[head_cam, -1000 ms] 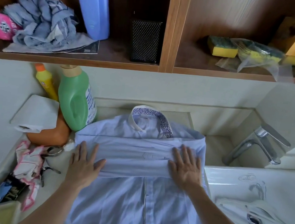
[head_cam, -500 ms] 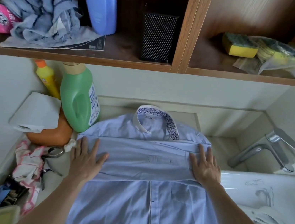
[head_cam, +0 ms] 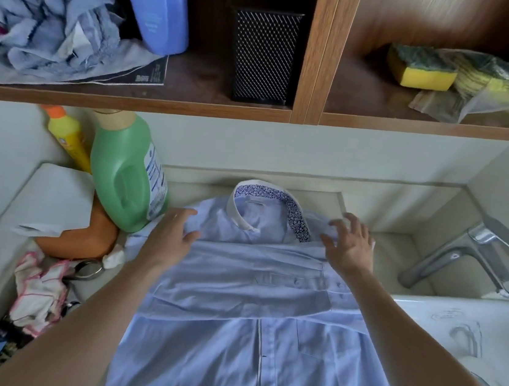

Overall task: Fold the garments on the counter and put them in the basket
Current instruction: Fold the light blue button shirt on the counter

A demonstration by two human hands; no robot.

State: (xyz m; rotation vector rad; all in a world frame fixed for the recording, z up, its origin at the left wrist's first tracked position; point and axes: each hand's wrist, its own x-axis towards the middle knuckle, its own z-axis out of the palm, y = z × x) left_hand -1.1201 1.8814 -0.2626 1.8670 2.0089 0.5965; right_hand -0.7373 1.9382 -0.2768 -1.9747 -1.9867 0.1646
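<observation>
Head view: left hand (head_cam: 174, 231) pinches one shoulder of the pale blue cotton button-up shirt (head_cam: 237, 271). Right hand (head_cam: 349, 246), fingers spread and gripping nothing, touches the other, probably squaring the folded sleeves.

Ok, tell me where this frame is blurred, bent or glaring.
Head view: the wide-angle lens bows the shelf edge; fingertips of the right hand look slightly motion-smeared; a highlight glints on the tap; the shirt is sharp.
</observation>
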